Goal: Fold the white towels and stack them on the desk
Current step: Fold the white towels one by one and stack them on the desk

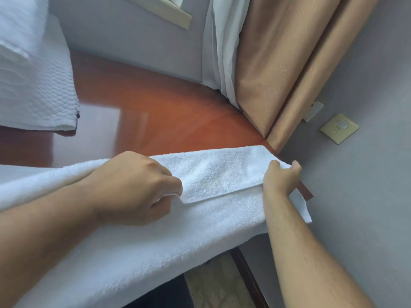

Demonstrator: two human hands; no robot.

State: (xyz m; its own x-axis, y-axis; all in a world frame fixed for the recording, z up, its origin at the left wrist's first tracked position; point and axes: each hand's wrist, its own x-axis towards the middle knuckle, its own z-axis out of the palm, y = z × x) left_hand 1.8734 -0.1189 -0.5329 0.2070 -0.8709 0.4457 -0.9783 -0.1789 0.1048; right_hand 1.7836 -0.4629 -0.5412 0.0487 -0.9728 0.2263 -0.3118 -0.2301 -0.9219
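The desk [138, 103] is glossy reddish-brown wood. A towel [200, 221] lies along the desk's near edge, with one strip folded over on top. It hangs off the desk's front and right end. A quilted cloth [44, 92] lies at the desk's far left.

White terry towel [200, 221]: spread across lower half of frame, draped over near edge of desk [155, 112], right end hanging past desk corner. Far edge folded over, flap lying on lower layer at frame centre. Folded white towels [37, 90]: bumpy texture, stacked upper left on glossy reddish-brown desk, well apart.
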